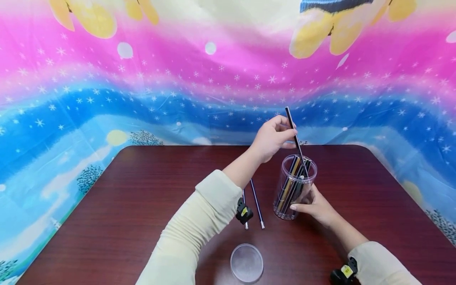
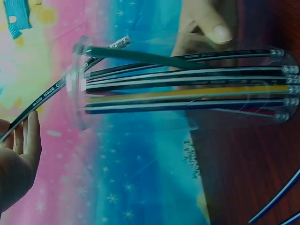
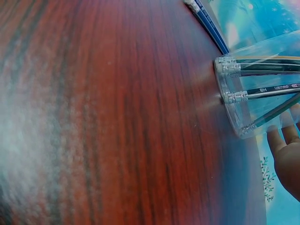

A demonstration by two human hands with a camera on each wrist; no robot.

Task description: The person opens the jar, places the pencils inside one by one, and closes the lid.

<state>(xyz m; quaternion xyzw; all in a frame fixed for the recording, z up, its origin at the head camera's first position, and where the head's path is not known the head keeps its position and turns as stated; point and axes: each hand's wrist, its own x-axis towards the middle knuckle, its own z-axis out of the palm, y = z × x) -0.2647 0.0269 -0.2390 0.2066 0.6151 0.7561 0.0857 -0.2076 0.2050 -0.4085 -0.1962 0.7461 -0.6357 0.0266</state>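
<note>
My left hand [image 1: 273, 137] pinches a dark pencil [image 1: 294, 128] with a white stripe near its upper part. The pencil slants down into the mouth of a clear plastic jar [image 1: 279, 194], and its silver eraser end [image 2: 123, 42] shows just inside the rim in the left wrist view. Around the jar's lower side, my right hand [image 1: 317, 206] grips it, thumb toward the front. Several pencils fill the jar, mostly black and white, with a yellow one [image 2: 225, 90], a green one [image 2: 131, 55] and a blue one [image 2: 187, 107] among them.
Two blue striped pencils [image 1: 257, 204] lie on the dark wooden table [image 1: 142, 213] left of the jar, one partly hidden by the left sleeve. A round clear lid [image 1: 247, 263] lies near the front. Behind the table hangs a colourful printed cloth [image 1: 213, 99].
</note>
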